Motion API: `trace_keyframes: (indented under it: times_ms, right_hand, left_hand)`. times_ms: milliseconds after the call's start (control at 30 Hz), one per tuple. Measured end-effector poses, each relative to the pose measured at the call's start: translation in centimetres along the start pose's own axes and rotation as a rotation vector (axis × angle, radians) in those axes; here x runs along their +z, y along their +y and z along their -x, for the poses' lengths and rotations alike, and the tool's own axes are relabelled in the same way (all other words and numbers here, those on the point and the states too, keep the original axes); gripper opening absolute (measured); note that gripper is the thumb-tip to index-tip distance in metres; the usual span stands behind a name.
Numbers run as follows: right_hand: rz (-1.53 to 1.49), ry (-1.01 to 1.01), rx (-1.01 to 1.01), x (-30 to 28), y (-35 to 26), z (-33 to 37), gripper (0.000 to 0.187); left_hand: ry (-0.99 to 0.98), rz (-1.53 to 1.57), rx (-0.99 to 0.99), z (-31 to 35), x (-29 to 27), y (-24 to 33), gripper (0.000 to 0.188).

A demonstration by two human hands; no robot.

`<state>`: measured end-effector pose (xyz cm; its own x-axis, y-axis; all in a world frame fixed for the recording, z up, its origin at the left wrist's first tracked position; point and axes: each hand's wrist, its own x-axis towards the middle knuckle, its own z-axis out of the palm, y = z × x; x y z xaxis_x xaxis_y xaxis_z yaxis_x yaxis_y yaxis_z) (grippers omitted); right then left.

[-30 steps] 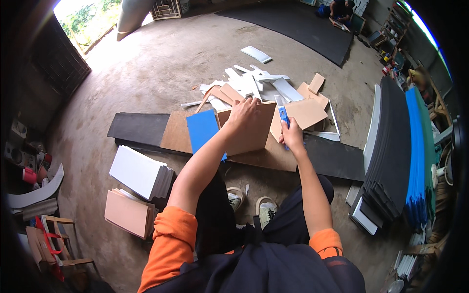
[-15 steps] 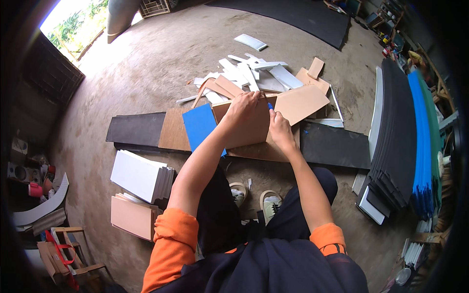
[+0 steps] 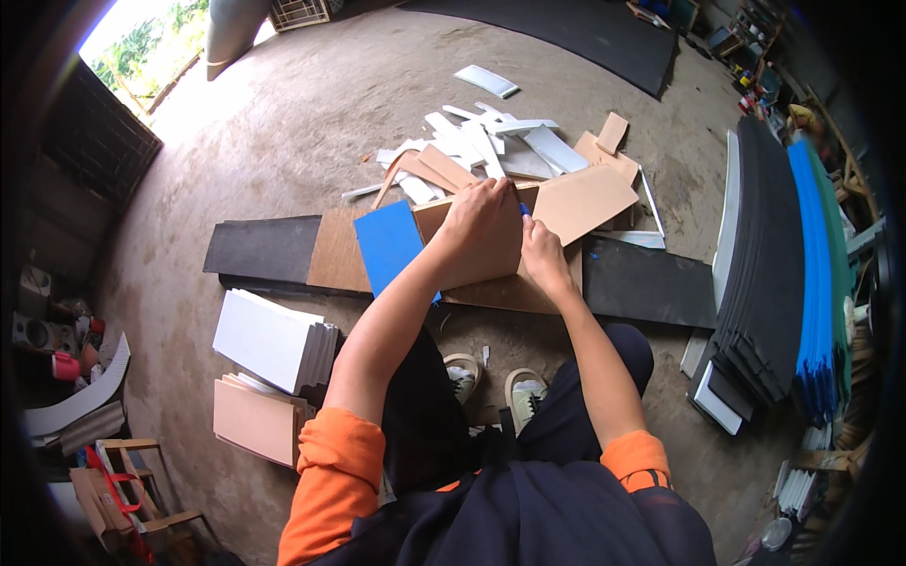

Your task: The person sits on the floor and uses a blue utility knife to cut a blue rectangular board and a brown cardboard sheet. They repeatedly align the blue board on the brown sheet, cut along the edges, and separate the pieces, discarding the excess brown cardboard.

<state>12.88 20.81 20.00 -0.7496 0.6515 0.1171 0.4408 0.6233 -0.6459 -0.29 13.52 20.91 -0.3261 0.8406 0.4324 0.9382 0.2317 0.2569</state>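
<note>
**Tan sheet under the blade: handling properties and stock count**

**Work board.** One long board [image 3: 340, 253] lies flat on the concrete floor [image 3: 283, 141] in front of the person's knees, dark at both ends and brown in the middle. It carries everything being worked.

**Tan sheet.** One tan sheet [image 3: 491, 247] lies flat on the board. It looks thin, light and fairly stiff, probably a foam or fibre panel that would flex if lifted by one corner. Judged best handled by pressing flat from above near the cut line, or lifted by two opposite edges. Its surface appears matte, so slipping is unlikely.

**Blue sheet.** One blue sheet [image 3: 389, 247] lies just beside the tan sheet, on the left, partly under the left forearm.

**Hands.** The left hand [image 3: 483, 219] is spread flat on the tan sheet, holding it down. The right hand [image 3: 543, 255] is closed around a small blue-handled cutter [image 3: 524, 209], whose tip meets the sheet's upper edge.

**Stock, counted.**
- Two neat stacks at the person's left: one white stack [image 3: 269, 340], one peach stack [image 3: 255, 420].
- One large upright bundle of dark, blue and green sheets [image 3: 783, 274] at the right.
- One larger tan offcut [image 3: 585, 200] touching the worked sheet.
- A loose pile of white and tan scraps [image 3: 481, 141] beyond the board; too overlapped to count.
</note>
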Motion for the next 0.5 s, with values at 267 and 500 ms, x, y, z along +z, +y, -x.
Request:
trace_keyframes:
  times_ms: [267, 500]
  right_hand:
    - [0.112, -0.006, 0.02, 0.1, -1.1, 0.2, 0.043]
    - [0.157, -0.13, 0.069, -1.4, -2.3, -0.9, 0.047]
  left_hand:
    - [-0.017, -0.093, -0.015, 0.2, 0.9, -0.8, 0.014]
    - [-0.013, -0.227, 0.052, 0.8, 1.1, 0.7, 0.017]
